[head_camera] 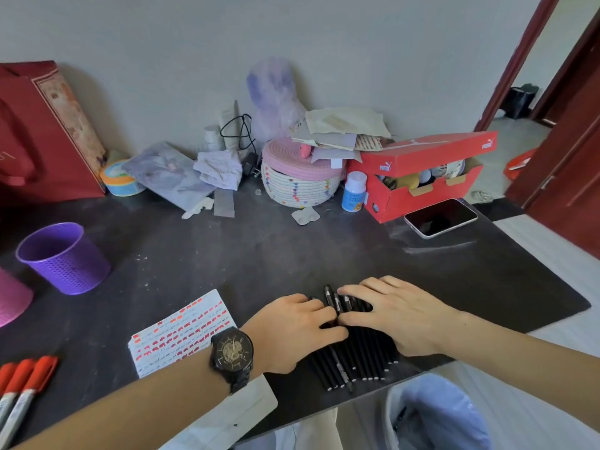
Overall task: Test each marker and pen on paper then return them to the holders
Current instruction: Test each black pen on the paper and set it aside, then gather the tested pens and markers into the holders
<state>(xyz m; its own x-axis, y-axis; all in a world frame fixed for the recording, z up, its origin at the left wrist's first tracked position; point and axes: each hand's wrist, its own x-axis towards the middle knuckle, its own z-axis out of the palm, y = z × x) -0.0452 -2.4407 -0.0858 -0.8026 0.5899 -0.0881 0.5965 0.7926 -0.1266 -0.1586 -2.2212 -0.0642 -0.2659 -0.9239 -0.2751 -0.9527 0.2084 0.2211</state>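
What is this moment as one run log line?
left hand: on black pens | right hand: on pens | paper: marked red | purple holder: upright

head view – down, close over desk [227, 254]

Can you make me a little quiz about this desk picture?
1. True or false: both hands rest on the black pens.
2. Which wrist wears the watch? A) left B) right
3. What colour are the marks on the paper?

Key: 1. True: left hand and right hand lie on them. 2. A. 3. Red.
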